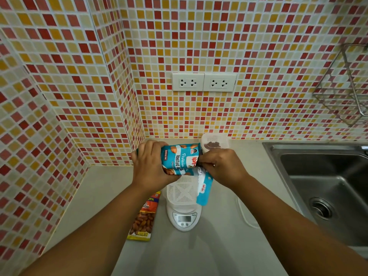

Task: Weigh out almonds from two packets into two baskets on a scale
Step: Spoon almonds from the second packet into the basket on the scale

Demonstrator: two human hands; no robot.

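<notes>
My left hand [148,165] grips a blue roasted-almond packet [179,158], held sideways above the scale. My right hand [221,168] pinches the packet's top edge, and a torn blue strip [204,193] hangs down from it. Below them a white slotted basket [182,191] sits on a white digital scale [184,218], with no almonds visible in the part I can see. A second white basket [214,144] holding dark almonds stands at the back by the wall. An orange and yellow almond packet [144,215] lies flat on the counter left of the scale.
A steel sink [326,186] is set into the grey counter [219,246] on the right. Tiled walls close the back and left sides. Two wall sockets [204,82] sit above the counter, and a wire rack [346,86] hangs at upper right.
</notes>
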